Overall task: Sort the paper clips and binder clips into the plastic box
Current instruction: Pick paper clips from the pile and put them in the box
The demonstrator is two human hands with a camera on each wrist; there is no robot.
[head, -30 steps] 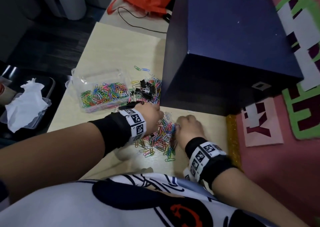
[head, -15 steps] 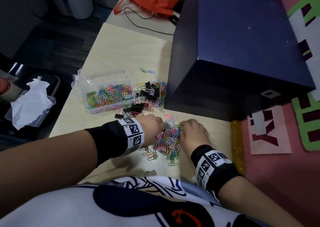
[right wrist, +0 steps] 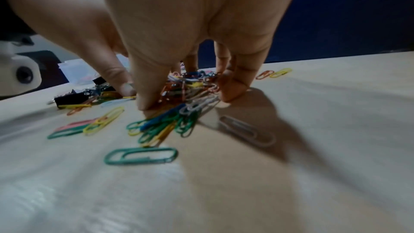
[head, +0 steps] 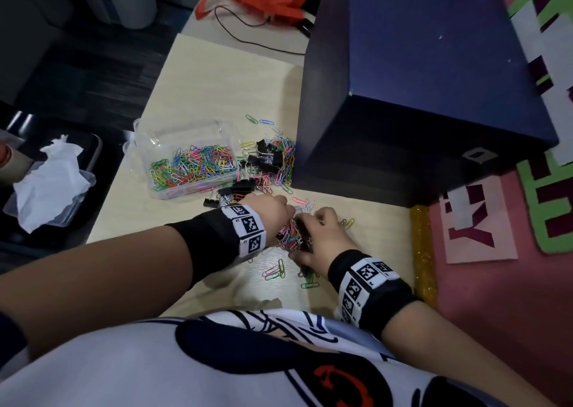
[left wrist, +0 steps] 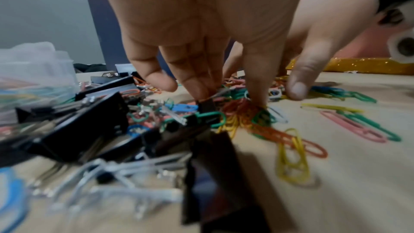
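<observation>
Dark blue box (head: 434, 74) just beyond both hands, walling the far side; tissue tray (head: 52, 186) well off to the left. Plastic box (head: 186, 155), long axis crosswise, part-filled with paper clips, beyond left hand (head: 273, 214). Binder clips (head: 263, 158) between box and left hand. Paper clips (head: 291, 236) heaped on counter (head: 217, 80), pinched between left hand and right hand (head: 322, 236), fingers curled round heap.
</observation>
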